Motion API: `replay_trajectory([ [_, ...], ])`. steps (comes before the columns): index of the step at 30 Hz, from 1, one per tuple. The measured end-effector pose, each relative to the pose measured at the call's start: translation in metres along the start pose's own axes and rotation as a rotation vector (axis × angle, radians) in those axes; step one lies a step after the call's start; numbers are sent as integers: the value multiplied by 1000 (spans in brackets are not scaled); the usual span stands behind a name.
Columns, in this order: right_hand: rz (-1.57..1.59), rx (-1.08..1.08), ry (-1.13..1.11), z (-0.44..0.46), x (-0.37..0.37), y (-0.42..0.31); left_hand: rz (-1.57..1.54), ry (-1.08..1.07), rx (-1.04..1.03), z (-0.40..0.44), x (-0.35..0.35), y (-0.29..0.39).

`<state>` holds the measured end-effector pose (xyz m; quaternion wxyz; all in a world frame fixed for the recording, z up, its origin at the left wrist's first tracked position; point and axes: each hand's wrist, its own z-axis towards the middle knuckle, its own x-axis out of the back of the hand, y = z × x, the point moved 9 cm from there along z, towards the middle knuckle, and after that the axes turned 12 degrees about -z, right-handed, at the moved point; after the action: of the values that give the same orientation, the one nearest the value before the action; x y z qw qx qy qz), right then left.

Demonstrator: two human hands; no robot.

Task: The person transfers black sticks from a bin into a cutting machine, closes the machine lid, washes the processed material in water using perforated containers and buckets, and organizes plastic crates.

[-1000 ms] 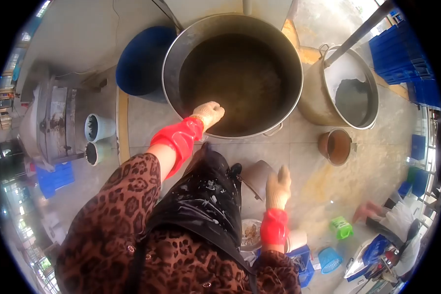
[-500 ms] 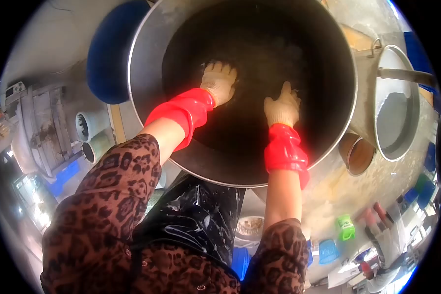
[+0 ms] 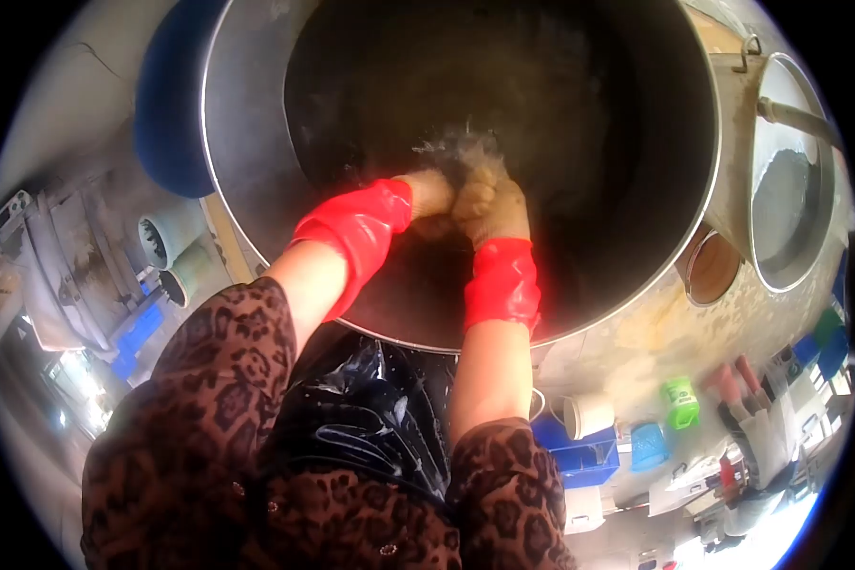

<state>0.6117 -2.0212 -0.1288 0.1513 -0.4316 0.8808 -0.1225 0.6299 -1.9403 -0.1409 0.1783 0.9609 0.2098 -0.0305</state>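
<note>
Our left hand (image 3: 431,195) and right hand (image 3: 495,206) drew together toward six o'clock in the vat (image 3: 249,104), right fingers (image 3: 477,198) curled, left unclear; deeper reaching could flood the cuffs (image 3: 502,282).

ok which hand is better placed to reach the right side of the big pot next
Probably the right hand: it is already nearer that side of the big pot. The left hand is angled in from the other side, so it would likely have to cross past the right.
</note>
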Motion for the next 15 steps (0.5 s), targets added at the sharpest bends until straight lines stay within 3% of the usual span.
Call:
replay_trajectory([
  [2,708,-35,-294,-48,-28,-7,-573,180,24,-27,17,-12],
  [4,701,221,-358,-70,-12,-38,-1042,117,-77,-55,10,23],
  [6,655,360,-453,-110,-1,-57,-1178,56,-194,-86,3,43],
  [8,676,491,-308,-157,22,-75,-1601,-277,-480,-115,-13,89],
  [10,469,704,-140,-197,63,-76,-1646,-297,-540,-132,-31,96],
  [12,434,824,-127,-227,107,-57,-1691,-326,-586,-147,-50,96],
  [14,398,827,6,-233,160,-13,-1461,12,-581,-149,-66,69],
  [15,343,824,135,-243,195,10,-1028,346,-551,-153,-71,59],
])
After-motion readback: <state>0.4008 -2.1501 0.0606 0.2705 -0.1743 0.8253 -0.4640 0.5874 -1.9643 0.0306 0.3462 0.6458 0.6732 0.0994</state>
